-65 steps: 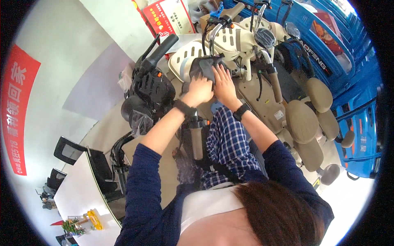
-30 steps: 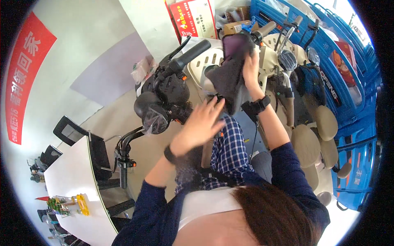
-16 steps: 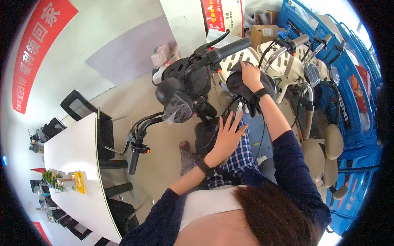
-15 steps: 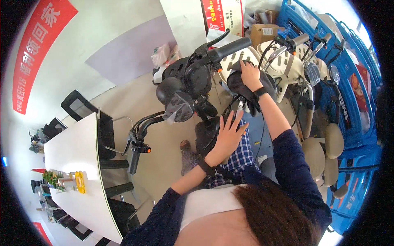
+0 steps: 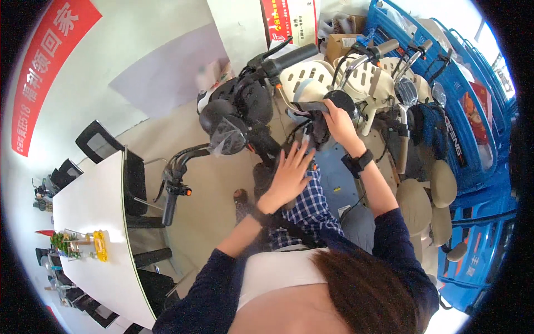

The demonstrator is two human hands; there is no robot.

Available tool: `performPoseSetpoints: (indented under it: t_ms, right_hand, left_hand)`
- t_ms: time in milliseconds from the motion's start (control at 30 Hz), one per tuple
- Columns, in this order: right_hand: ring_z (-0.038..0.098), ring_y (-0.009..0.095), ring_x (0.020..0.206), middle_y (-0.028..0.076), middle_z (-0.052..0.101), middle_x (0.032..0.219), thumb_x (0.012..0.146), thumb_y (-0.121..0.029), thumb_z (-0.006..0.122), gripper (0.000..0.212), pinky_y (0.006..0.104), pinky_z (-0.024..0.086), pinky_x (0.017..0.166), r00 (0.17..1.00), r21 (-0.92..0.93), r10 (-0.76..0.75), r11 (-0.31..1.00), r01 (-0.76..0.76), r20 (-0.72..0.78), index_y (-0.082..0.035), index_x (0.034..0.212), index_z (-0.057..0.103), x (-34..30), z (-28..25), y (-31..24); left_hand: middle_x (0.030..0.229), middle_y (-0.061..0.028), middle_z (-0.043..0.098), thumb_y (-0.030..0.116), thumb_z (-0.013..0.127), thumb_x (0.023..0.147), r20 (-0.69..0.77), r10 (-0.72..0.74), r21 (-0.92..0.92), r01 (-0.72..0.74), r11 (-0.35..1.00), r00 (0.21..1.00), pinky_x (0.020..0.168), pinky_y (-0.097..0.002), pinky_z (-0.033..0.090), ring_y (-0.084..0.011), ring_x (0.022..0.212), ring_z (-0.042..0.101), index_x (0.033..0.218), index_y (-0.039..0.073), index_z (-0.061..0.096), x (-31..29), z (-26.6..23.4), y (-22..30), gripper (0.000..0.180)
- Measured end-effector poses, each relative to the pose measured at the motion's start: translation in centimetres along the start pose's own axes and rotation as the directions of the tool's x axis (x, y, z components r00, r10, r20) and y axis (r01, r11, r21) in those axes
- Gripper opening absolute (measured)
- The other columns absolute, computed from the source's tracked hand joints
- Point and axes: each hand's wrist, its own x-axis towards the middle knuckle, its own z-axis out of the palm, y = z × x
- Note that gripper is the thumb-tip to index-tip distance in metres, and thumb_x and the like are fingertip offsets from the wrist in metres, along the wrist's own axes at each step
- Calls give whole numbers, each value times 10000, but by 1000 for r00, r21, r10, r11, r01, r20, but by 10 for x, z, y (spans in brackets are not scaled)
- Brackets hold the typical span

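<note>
My right hand (image 5: 338, 123) has its fingers bent over the top edge of a black floppy thing with a grey rim (image 5: 320, 129); its exact kind cannot be made out. This thing hangs at the front of a scooter with a grey-blue footboard (image 5: 336, 172), beside a round black part (image 5: 340, 103). Lower and to the left, my left hand (image 5: 289, 173) is open, fingers spread, over my checked blue trousers (image 5: 308, 206). Nothing is in it. Close by on its left is a dark scooter part, partly covered by the hand.
At left stands a black scooter handlebar (image 5: 289, 60) with a plastic-wrapped mirror (image 5: 229, 138). Cream scooter baskets (image 5: 306, 80), beige seats (image 5: 416, 206) and blue cargo frames (image 5: 461, 139) crowd the right. A white table (image 5: 94, 206) and black chairs (image 5: 100, 142) are further left.
The black thing has tipped and sagged under my right hand, baring the round part beyond it. My left hand stays spread, slightly lower. The whole view has shifted a little.
</note>
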Motion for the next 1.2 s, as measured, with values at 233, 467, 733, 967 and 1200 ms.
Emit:
performPoseSetpoints:
  t_ms: [233,467,733,967,1200]
  right_hand:
    - [541,155,809,125,579,850,870,3,382,204,266,419,732,977,539,-3,834,120,-212,-10,1052,473,-42,-50,-86]
    - [523,130,865,89,572,946,872,-10,419,271,240,410,766,867,522,164,844,124,-471,-34,1141,402,-43,-82,-68]
    - [558,274,1002,170,554,1093,778,-222,643,452,339,436,827,997,300,-10,953,33,-78,-65,1164,467,-50,-81,-61]
    - [582,322,831,151,580,946,724,-273,670,481,374,470,718,836,204,-239,967,155,494,-96,1140,507,-63,-27,-91]
    - [549,305,698,104,510,774,710,-117,662,285,357,443,596,828,216,-399,916,338,394,-83,983,586,-74,-19,-145]
  left_hand:
    - [1281,-252,373,170,664,743,-146,-133,-452,53,890,980,994,-385,307,-368,1208,358,1321,-37,230,0,-45,7,752]
    - [952,-151,573,174,619,799,28,-79,-460,83,884,996,804,-355,429,-294,907,552,1097,-1,469,54,-71,15,376]
    - [856,-14,504,63,610,793,-358,-80,-552,-141,822,930,765,-231,391,-88,850,474,891,26,469,78,-148,17,176]
    - [814,-52,531,98,583,816,-49,-420,-441,358,823,906,724,-246,398,-94,784,475,907,1,491,-44,-156,0,162]
    - [740,-90,561,102,612,803,-312,-699,-438,556,706,643,665,-241,409,-100,695,492,883,-10,530,-140,-160,4,160]
